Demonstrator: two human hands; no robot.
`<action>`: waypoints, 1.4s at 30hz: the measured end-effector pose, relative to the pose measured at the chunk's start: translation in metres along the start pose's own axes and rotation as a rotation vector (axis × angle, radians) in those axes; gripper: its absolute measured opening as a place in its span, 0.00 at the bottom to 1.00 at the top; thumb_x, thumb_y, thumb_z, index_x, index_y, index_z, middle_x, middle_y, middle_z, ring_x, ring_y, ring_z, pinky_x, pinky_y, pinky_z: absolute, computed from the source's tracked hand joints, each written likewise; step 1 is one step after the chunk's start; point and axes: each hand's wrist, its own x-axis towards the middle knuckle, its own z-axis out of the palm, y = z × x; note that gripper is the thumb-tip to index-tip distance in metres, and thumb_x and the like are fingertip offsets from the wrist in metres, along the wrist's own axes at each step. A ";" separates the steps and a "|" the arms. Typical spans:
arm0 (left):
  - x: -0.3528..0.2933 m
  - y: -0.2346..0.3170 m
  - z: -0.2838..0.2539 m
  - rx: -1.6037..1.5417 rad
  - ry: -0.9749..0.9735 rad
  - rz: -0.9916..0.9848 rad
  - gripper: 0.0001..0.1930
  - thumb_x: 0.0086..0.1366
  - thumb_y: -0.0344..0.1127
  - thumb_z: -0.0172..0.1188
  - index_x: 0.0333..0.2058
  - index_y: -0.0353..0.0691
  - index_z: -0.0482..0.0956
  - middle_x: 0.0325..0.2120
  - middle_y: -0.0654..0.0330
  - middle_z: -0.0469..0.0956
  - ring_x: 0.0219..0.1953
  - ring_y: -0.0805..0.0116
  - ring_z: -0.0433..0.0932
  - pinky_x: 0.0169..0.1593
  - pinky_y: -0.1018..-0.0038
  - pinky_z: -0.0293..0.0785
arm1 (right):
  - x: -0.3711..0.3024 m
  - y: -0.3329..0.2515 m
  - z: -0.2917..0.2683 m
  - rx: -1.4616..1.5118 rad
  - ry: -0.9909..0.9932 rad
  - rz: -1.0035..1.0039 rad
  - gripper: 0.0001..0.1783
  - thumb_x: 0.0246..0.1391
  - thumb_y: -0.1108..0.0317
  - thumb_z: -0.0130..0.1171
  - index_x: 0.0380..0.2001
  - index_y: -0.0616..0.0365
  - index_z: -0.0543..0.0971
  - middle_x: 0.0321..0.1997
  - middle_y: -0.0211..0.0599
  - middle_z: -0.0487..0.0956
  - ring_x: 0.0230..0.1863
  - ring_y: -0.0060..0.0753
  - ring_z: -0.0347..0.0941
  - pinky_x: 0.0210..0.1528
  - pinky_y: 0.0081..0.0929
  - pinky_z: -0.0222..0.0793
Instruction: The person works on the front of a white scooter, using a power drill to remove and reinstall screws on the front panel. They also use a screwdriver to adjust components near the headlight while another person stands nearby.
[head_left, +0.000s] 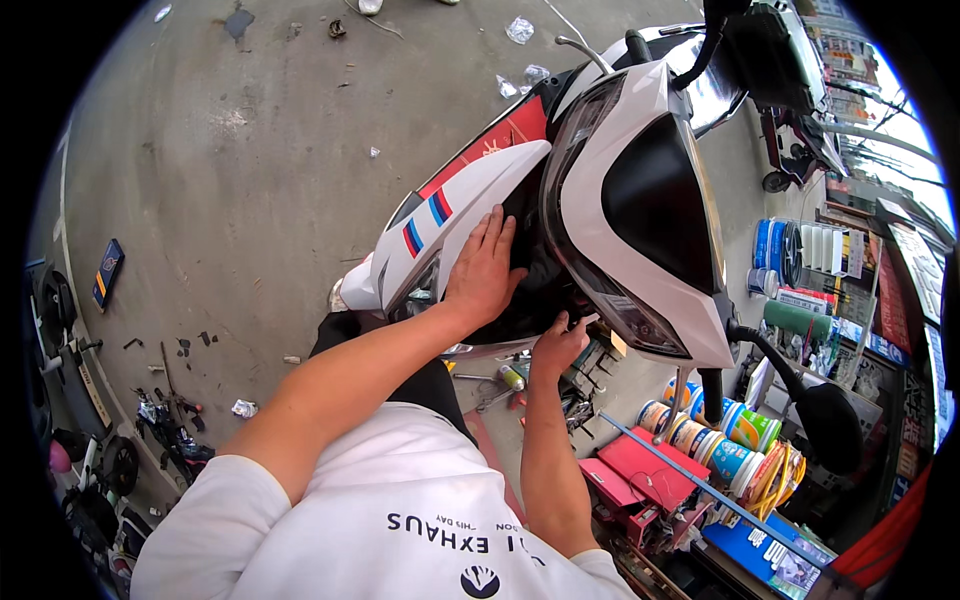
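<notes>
A white scooter stands in front of me, its front cover (608, 170) carrying a glossy black centre panel (662, 190) and a headlight (640, 322). On the white side panel (425, 205), with blue and red stripes, my left hand (487, 268) lies flat, fingers stretched along its inner edge. A dark gap (530, 270) separates this panel from the front cover. At the lower end of that gap is my right hand (558, 348), its fingertips bent together beneath the headlight. Whatever those fingers grip is too small and dark to make out.
A mirror (828, 425) juts out at the right. Beyond it stand several paint buckets (735, 462), a red toolbox (660, 468) and a coiled yellow hose (778, 478). Loose tools (590, 385) lie below my right hand. A dark box (108, 274) rests on the floor at left.
</notes>
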 end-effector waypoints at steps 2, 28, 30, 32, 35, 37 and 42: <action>-0.003 0.001 -0.003 0.014 -0.012 0.022 0.42 0.53 0.39 0.70 0.63 0.30 0.60 0.66 0.42 0.56 0.64 0.49 0.60 0.66 0.64 0.59 | 0.005 0.012 0.002 -0.059 -0.007 -0.067 0.28 0.59 0.62 0.60 0.55 0.73 0.70 0.48 0.61 0.70 0.46 0.57 0.70 0.49 0.42 0.67; -0.086 -0.085 0.007 -0.715 -0.763 -1.102 0.21 0.64 0.36 0.58 0.50 0.25 0.72 0.48 0.46 0.76 0.49 0.51 0.76 0.49 0.59 0.74 | 0.027 -0.057 -0.046 -0.288 -0.087 -0.788 0.32 0.47 0.68 0.56 0.58 0.65 0.68 0.56 0.57 0.72 0.60 0.59 0.65 0.63 0.52 0.59; -0.092 -0.097 0.014 -0.758 -0.740 -1.071 0.18 0.64 0.36 0.59 0.47 0.27 0.74 0.44 0.47 0.77 0.47 0.54 0.77 0.48 0.61 0.75 | 0.032 -0.064 -0.044 -0.312 -0.108 -0.786 0.32 0.46 0.66 0.58 0.57 0.64 0.69 0.56 0.57 0.72 0.59 0.59 0.66 0.62 0.52 0.59; -0.094 -0.099 0.016 -0.792 -0.730 -1.039 0.16 0.63 0.35 0.59 0.45 0.28 0.75 0.41 0.48 0.78 0.46 0.55 0.78 0.48 0.62 0.75 | 0.035 -0.071 -0.043 -0.282 -0.147 -0.749 0.31 0.47 0.61 0.61 0.55 0.61 0.71 0.55 0.55 0.73 0.58 0.58 0.67 0.62 0.52 0.60; -0.097 -0.091 0.010 -0.786 -0.669 -1.023 0.13 0.61 0.31 0.61 0.42 0.31 0.73 0.36 0.51 0.78 0.40 0.59 0.80 0.43 0.65 0.76 | 0.031 -0.080 -0.036 -0.273 -0.166 -0.716 0.30 0.47 0.56 0.64 0.52 0.59 0.74 0.55 0.52 0.74 0.57 0.56 0.69 0.61 0.51 0.62; -0.094 -0.086 0.009 -0.760 -0.598 -1.009 0.15 0.60 0.31 0.62 0.43 0.31 0.71 0.37 0.50 0.78 0.39 0.58 0.80 0.43 0.65 0.77 | 0.026 -0.088 -0.039 -0.303 -0.157 -0.729 0.30 0.47 0.54 0.65 0.51 0.58 0.75 0.55 0.50 0.75 0.57 0.55 0.70 0.60 0.50 0.63; -0.100 -0.084 0.019 -0.812 -0.514 -1.046 0.13 0.58 0.27 0.62 0.39 0.36 0.67 0.31 0.52 0.77 0.32 0.60 0.79 0.35 0.64 0.77 | 0.032 -0.105 -0.038 -0.378 -0.203 -0.689 0.32 0.45 0.47 0.67 0.50 0.57 0.77 0.53 0.48 0.76 0.56 0.52 0.71 0.56 0.47 0.67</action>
